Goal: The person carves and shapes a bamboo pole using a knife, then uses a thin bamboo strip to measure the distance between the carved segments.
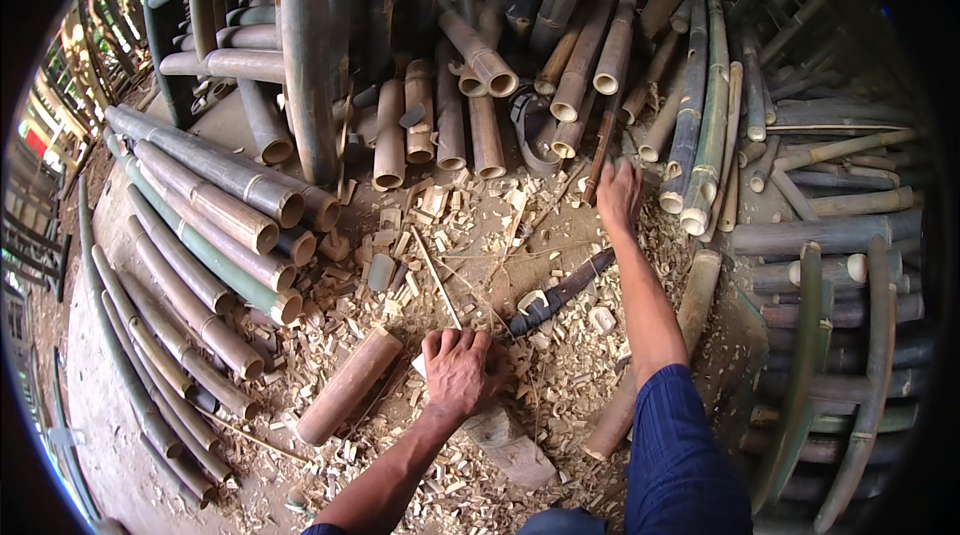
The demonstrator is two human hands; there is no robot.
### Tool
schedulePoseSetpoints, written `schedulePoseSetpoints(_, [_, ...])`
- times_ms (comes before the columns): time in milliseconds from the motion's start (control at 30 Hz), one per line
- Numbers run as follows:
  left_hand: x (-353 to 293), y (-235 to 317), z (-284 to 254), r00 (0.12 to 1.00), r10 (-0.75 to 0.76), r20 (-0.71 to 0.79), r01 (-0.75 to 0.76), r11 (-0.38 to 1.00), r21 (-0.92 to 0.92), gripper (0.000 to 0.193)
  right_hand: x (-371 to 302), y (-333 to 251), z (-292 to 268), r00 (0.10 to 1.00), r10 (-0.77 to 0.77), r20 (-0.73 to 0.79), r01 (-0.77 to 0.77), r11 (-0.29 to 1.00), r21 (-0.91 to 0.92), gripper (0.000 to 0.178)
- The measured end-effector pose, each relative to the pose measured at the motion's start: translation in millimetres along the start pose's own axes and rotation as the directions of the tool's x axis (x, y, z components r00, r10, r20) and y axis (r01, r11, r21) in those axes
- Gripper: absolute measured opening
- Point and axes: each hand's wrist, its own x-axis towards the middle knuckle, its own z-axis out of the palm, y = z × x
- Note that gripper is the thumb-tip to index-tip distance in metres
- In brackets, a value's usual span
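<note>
My left hand (462, 373) is low at the middle, its fingers curled down at the upper end of a wooden block (512, 447). A pale edge shows beside its fingers; what they close on is hidden. My right hand (619, 197) reaches far forward, next to a thin dark strip (603, 150) leaning among bamboo poles. Its fingers are blurred, so whether it grips the strip is unclear. Between the hands lies a knife (562, 293) with a dark wrapped handle. Left of my left hand rests a short bamboo section (350, 387).
Wood chips (440, 225) cover the ground around me. Bamboo poles lie in a bundle (205, 225) at the left, and cut tubes (390, 140) stand or lean at the back. More bamboo (830, 235) is stacked at the right. A bamboo frame (305, 55) rises at the back left.
</note>
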Motion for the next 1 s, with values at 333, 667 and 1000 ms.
schedulePoseSetpoints(333, [-0.1, -0.5, 8.7, 0.994, 0.044, -0.105, -0.036, 0.996, 0.078, 0.033, -44.1, 28.1, -3.8, 0.992, 0.007, 0.123, 0.019, 0.979, -0.204, 0.053])
schedulePoseSetpoints(667, [-4.1, -4.0, 0.4, 0.992, 0.071, -0.106, -0.054, 0.986, 0.156, 0.029, -40.5, 22.1, -2.0, 0.982, 0.019, 0.188, 0.004, 0.993, -0.118, 0.056])
schedulePoseSetpoints(1000, [-7.0, -5.5, 0.3, 0.999, 0.025, -0.031, -0.021, 0.990, 0.142, 0.041, -145.0, -71.9, -73.4, 0.922, -0.028, 0.387, -0.295, 0.597, 0.746, 0.078])
